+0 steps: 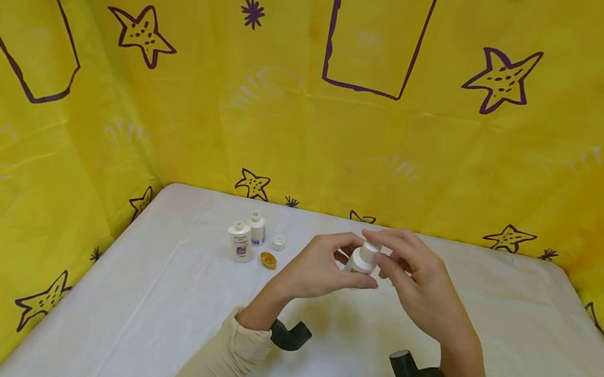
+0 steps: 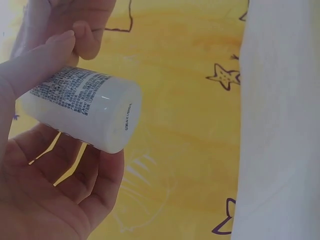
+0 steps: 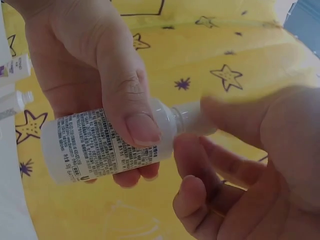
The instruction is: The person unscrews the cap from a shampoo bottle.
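In the head view, my left hand point(image 1: 316, 266) grips a small white bottle point(image 1: 361, 264) around its body, held up over the table. Dark printed text covers the side of the bottle point(image 3: 100, 145) in the right wrist view, where the left thumb presses along its shoulder. My right hand point(image 1: 422, 285) pinches the bottle's white cap point(image 3: 194, 118) between thumb and fingers. The cap sits on the bottle's neck, partly hidden by those fingers. From the left wrist, the bottle's base point(image 2: 127, 117) is visible, with a small printed code.
To the left on the white-covered table point(image 1: 167, 325) stand two white bottles, a front one point(image 1: 241, 243) and a rear one point(image 1: 256, 231), both with bare necks. Beside them lie a loose white cap point(image 1: 279, 243) and an amber-coloured oval piece point(image 1: 268, 260). Yellow patterned cloth point(image 1: 287, 133) surrounds the table.
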`<state>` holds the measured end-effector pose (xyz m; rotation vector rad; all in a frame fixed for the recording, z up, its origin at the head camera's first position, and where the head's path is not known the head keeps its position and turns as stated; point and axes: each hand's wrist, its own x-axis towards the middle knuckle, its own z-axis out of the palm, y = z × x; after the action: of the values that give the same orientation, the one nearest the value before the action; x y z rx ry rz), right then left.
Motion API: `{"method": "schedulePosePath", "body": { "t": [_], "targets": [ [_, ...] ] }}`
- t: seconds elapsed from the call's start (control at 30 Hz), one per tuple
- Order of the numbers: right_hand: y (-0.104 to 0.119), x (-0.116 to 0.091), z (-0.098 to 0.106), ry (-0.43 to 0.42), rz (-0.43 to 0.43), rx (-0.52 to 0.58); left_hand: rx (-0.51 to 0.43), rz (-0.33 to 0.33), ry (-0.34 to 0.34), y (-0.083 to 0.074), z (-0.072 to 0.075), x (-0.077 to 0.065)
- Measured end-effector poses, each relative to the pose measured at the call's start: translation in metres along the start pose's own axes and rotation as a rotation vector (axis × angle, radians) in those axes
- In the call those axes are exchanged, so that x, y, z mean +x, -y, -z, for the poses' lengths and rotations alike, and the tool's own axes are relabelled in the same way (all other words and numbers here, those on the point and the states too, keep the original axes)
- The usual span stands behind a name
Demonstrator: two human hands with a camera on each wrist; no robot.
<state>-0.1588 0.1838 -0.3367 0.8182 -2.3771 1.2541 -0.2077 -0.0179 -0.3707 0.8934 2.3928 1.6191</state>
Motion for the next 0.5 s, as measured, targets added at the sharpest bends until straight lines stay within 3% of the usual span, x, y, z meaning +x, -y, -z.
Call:
{"method": "schedulePosePath", "body": {
  "t": [0.37,0.5],
  "targets": [
    [0.0023,0.0014,-0.0035,-0.06,-0.225,-0.038,-0.002,-0.018,0.008,0.0006,-0.0023,-0.001],
    [0.0034,0.0017,-0.0069,-0.064,-0.256,-0.05,0.007,-0.007,0.017,0.0015,-0.0029,-0.0016]
  ]
}}
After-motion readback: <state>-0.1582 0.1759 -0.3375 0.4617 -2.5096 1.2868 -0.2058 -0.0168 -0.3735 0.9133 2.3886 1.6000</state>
